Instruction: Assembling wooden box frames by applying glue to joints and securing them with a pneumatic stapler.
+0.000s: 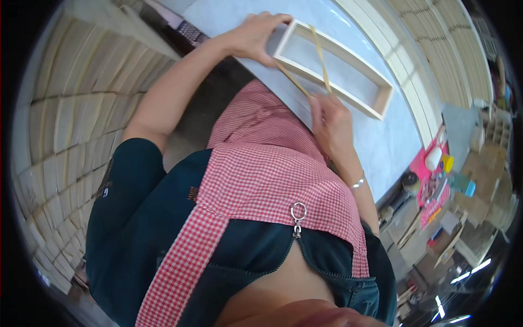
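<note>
A workshop walled with stacked pale boards surrounds a grey tabletop (381,141). Near its front edge lies an open wooden frame (333,68). The left hand (253,37) clamps the frame's end; the right hand (329,120) pinches two thin sticks (313,65) crossing it. With so light a pinch, the sticks could slip or snap, or the frame skid off the edge.

Pale grey worktable (381,147); stacked pale wood slats (71,125) left; cluttered bench (452,207) right, bright lighting.
</note>
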`<state>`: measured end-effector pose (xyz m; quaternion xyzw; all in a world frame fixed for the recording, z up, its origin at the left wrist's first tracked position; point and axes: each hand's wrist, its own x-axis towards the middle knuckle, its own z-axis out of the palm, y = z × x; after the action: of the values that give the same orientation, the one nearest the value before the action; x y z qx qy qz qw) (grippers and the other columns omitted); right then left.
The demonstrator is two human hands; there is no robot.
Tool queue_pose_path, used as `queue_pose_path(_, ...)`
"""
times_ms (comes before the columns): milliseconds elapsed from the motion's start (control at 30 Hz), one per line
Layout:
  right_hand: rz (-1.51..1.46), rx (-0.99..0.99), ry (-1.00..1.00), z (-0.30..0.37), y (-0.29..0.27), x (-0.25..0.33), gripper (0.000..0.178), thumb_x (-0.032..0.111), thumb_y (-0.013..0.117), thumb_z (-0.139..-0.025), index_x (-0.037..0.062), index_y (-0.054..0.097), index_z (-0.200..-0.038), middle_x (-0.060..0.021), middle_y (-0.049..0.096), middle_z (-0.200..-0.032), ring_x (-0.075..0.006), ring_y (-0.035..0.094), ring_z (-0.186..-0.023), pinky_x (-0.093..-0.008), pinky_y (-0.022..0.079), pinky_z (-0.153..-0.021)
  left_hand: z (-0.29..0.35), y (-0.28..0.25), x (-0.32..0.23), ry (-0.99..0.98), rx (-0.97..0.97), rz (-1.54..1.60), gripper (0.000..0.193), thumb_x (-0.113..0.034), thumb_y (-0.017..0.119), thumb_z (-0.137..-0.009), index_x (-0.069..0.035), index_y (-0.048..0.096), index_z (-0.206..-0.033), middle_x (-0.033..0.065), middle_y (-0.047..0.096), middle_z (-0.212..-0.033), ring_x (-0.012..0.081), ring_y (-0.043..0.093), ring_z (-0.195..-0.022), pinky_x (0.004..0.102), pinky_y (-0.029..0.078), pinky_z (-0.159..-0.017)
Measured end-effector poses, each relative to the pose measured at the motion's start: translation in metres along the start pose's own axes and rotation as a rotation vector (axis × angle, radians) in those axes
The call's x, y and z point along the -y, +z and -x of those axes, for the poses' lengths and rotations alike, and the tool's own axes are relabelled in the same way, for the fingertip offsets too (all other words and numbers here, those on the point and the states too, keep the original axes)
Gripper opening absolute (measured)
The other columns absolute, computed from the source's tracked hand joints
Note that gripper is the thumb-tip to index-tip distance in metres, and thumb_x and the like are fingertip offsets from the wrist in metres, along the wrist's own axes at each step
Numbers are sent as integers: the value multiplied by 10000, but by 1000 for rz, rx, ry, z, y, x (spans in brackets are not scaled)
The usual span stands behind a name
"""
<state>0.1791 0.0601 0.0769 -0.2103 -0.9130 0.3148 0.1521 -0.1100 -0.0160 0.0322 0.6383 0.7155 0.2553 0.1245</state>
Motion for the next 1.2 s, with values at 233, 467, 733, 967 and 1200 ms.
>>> queue_pose_path(233,262,-261,332,76,-117,-103,346,-8,660,-853,-13,656,-1200,-75,624,-865,-168,501,-617,-272,439,-559,11,2,9,-62,38,169,1128,-309,937,-542,-96,402,-1512,139,558,-1350,312,556,-1150,430,430,-1053)
queue_pose_path(467,57,-32,230,5,-111,-151,442,-33,634,-836,0,608,-1276,-104,622,-1028,-176,535,-741,-274,481,-675,8,4,11,-32,35,173,1133,-302,936,-543,-123,398,-1523,144,584,-1288,315,578,-1106,432,430,-1045)
queue_pose_path(733,-127,-196,173,25,-74,-167,467,-92,578,-828,23,608,-1280,-57,596,-1011,-177,551,-863,-280,488,-800,24,-5,-3,9,-38,71,798,-249,832,-743,-56,493,-1440,159,627,-1225,259,601,-1035,345,497,-947)
queue_pose_path(967,-109,-193,155,22,-68,-164,498,-121,559,-830,27,594,-1305,-56,606,-1046,-182,574,-923,-268,487,-836,33,-3,-20,-622,26,1075,297,-180,719,-892,-25,674,-1142,108,703,-1001,151,640,-791,215,516,-695)
queue_pose_path(1200,-115,-160,228,24,-70,-161,511,-124,567,-868,11,565,-1360,-93,623,-1203,-231,593,-1101,-306,472,-998,26,-8,-15,-710,186,1056,131,-103,690,-876,-12,698,-970,68,698,-848,120,616,-654,216,496,-589)
